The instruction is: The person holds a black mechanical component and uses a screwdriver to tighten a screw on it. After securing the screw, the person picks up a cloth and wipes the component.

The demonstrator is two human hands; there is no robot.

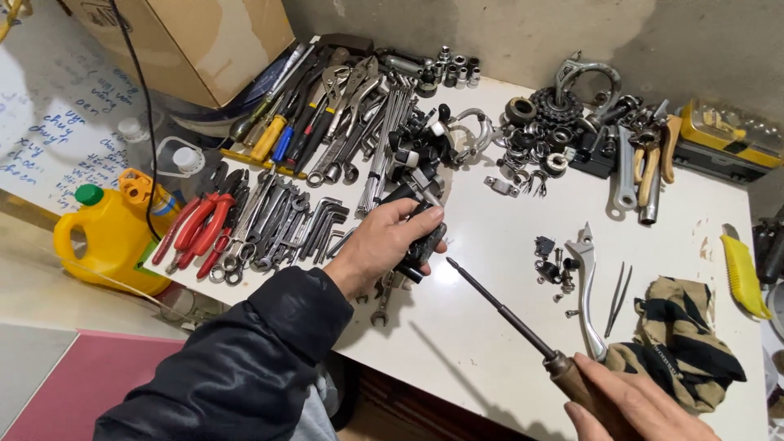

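Mid-frame, your left hand (384,241) grips a black part (423,241), perhaps a lever body; your right hand (633,400), lower right, holds the screwdriver (506,314). Seat its tip squarely.

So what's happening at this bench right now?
A person stands at a white workbench crowded with tools. The left hand grips a black part over the bench, while the right hand holds a wooden-handled screwdriver, its tip pointing toward that part but not touching it. A silver lever and striped rag lie nearby.
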